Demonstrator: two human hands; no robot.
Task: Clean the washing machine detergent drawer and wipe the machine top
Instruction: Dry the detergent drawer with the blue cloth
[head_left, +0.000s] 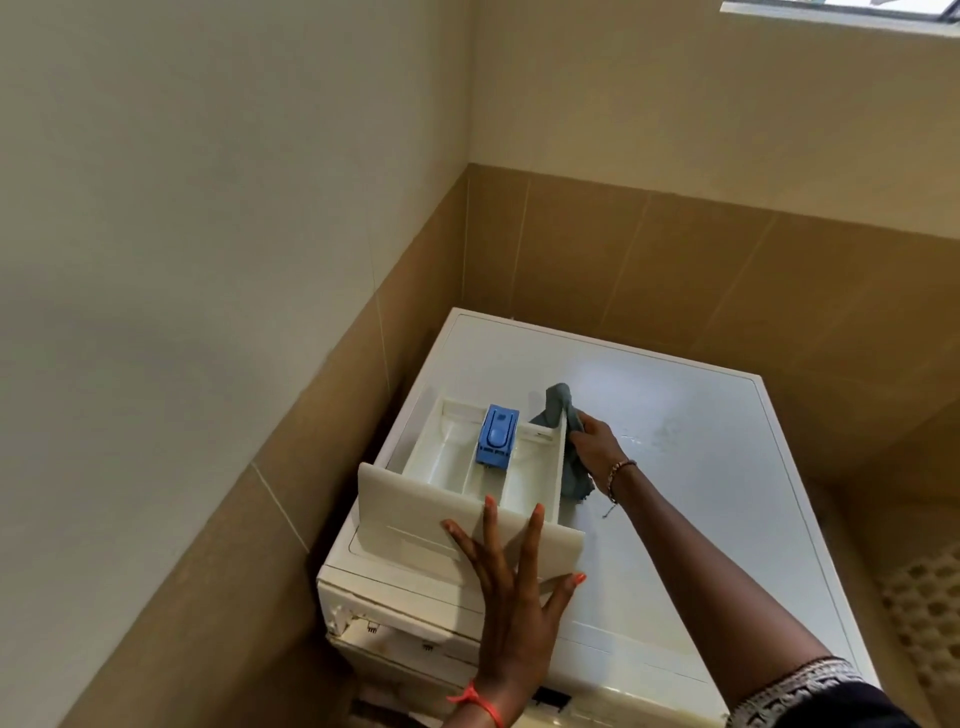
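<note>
A white detergent drawer (447, 457), taken out of the machine, lies on the white washing machine top (701, 467) at its left side. A blue insert (497, 435) sits in the drawer's middle compartment. My left hand (511, 582) rests flat with fingers spread against the drawer's front panel (415, 514). My right hand (597, 449) grips a grey cloth (569, 441) pressed against the outside of the drawer's right wall. The empty drawer slot (395, 636) shows at the machine's front left.
The machine stands in a corner, with tan tiled walls (675, 270) close behind and to its left. A patterned floor mat (924, 623) lies to the right. A window edge (841, 15) is at the top right. Faint wet marks (654, 436) show on the top.
</note>
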